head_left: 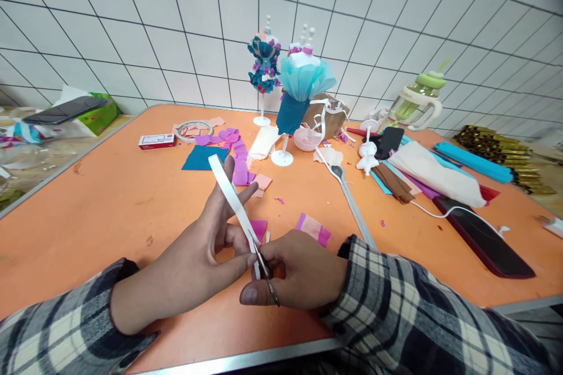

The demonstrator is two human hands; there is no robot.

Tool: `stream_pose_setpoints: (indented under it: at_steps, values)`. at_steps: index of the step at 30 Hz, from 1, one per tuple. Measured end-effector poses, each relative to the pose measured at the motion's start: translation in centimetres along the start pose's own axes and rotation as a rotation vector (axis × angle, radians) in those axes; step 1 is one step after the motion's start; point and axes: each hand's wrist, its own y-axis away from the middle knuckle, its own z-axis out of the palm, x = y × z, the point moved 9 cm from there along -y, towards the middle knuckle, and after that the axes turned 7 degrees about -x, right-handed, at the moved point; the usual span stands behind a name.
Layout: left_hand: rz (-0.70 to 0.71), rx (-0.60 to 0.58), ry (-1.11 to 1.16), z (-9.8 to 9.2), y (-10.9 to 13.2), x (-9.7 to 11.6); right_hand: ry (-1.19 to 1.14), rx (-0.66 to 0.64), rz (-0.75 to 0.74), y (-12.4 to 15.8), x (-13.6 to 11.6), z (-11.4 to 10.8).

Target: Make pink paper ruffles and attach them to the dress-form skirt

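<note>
A white strip [231, 193] is being held up over the near part of the orange bench [109, 205] by the left hand [215, 240], its lower end being pinched between thumb and bent fingers while two other fingers are being stretched out, spread apart, beside its upper length. The strip's top is being left to curve freely, and the whole is being kept at a slant, leaning toward the person's left. Small scissors [264, 266] are being gripped by the right hand [303, 269], whose fingers are being kept closed around the handles, the thumb being laid next to a handle loop. The blades are being held against the lower part of the strip, close to the left fingertips; whether they are being pressed fully together cannot be told. Both wrists are being covered by plaid sleeves [387, 299]. Just beyond the hands, a magenta piece [259, 228] is being partly hidden by the left fingers, and a pink-and-purple piece [314, 229] is lying near the right hand. Farther back, a blue sheet [204, 157] is being bordered by purple pieces [240, 164], and a turquoise skirt [307, 79] is being carried by a small white stand. A dark phone [484, 237] is being crossed by a white cable [448, 211] on the right.
</note>
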Motion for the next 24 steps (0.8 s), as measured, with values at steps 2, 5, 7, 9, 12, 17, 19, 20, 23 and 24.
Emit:
stream_pose_setpoints:
  at_steps: [2,5,7,9,12,17,19,20,23,24]
  values:
    - [0.005,-0.003,0.000,-0.06,0.01,0.04,0.008,0.015,0.002,-0.11,0.15,0.01]
    - [0.002,-0.004,0.011,0.03,0.05,0.27,0.011,0.023,0.013,-0.13,0.21,-0.04]
    - [-0.010,-0.008,0.011,0.24,0.08,0.39,-0.008,0.012,0.004,-0.04,0.03,-0.07]
    - [-0.029,-0.017,0.007,0.48,0.10,0.35,-0.027,0.003,-0.009,0.05,-0.20,-0.09]
    - [-0.020,-0.022,0.009,0.54,0.05,0.36,-0.036,0.015,-0.016,0.01,-0.24,-0.15]
    - [-0.005,-0.018,0.030,0.39,-0.12,0.40,-0.029,0.044,0.003,-0.17,0.20,-0.11]
    - [-0.016,-0.022,0.041,0.49,-0.10,0.34,-0.043,0.038,-0.023,-0.09,0.02,-0.09]
    - [-0.024,-0.022,0.042,0.55,-0.09,0.29,-0.053,0.035,-0.038,-0.02,-0.11,-0.10]
    - [-0.032,-0.014,0.032,0.62,-0.09,0.21,-0.067,0.034,-0.053,0.09,-0.27,-0.17]
    - [-0.027,-0.012,0.027,0.61,-0.12,0.23,-0.063,0.035,-0.049,0.07,-0.25,-0.16]
